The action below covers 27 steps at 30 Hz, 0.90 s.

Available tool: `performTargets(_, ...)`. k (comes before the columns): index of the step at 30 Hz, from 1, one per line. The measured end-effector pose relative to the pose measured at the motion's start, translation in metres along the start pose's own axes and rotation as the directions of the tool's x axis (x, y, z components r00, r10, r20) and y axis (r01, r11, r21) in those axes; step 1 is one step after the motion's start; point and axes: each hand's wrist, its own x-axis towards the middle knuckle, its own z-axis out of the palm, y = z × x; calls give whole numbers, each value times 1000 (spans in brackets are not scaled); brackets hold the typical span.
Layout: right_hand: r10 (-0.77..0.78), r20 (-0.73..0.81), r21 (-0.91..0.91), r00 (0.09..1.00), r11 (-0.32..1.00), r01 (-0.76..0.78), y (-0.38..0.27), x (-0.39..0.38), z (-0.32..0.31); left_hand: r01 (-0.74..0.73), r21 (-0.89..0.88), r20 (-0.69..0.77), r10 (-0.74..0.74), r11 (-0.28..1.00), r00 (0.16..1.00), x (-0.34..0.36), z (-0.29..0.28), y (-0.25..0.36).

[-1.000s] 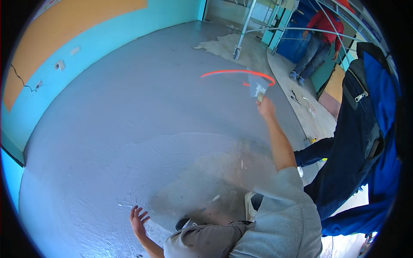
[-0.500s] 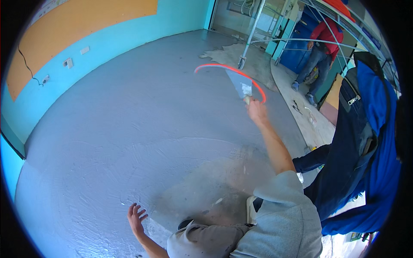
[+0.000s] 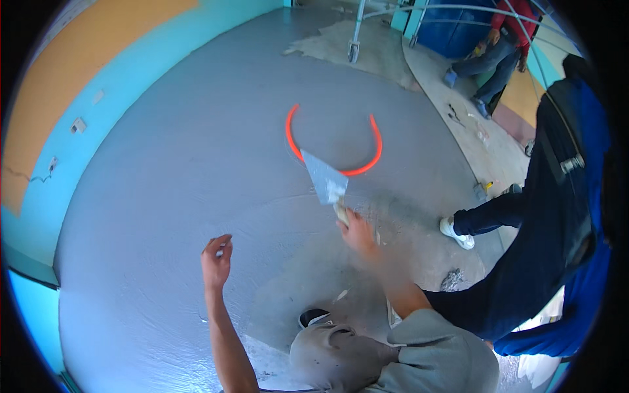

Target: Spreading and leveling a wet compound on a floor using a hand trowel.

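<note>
My right hand (image 3: pixel 358 232) grips the pale handle of a wide-bladed scraper (image 3: pixel 325 180), its flared metal blade pointing away from me. The blade's far edge overlaps a bright orange curved band (image 3: pixel 378 147), which forms a U over the grey floor; I cannot tell what the band is. My left hand (image 3: pixel 217 258) is raised over the floor with loosely bent fingers and holds nothing. Beneath both hands spreads a grey floor coating (image 3: pixel 164 196), wet and glossy in places, with curved streaks. A paler, rougher patch (image 3: pixel 341 275) lies close to my knee.
A person in dark trousers (image 3: pixel 511 275) and white shoes stands close on my right. Farther back are a person in red (image 3: pixel 521 29) and a wheeled metal scaffold (image 3: pixel 357 29). A turquoise and orange wall (image 3: pixel 98 98) runs along the left. A small brush-like tool (image 3: pixel 481 190) lies at right.
My right hand has drawn the scraper back toward me. My left hand has moved farther forward, its fingers more bent. The orange band has changed from an arch to a U. The view has shifted.
</note>
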Motion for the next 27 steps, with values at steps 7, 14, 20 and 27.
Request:
performTargets(7,266,173,209,948,931,-300,8,-140,-9,-203,321,282,111,925,953,128,132,38)
performTargets(14,503,393,73,770,818,-571,7,-161,-70,-493,466,592,155,735,791,189,330,6)
performTargets(20,617,481,-46,623,728,-685,0,-128,-70,-602,441,614,266,666,744,203,434,-7)
performTargets(27,692,499,-16,522,610,-792,-15,-102,-69,-770,460,789,195,442,583,235,460,-12)
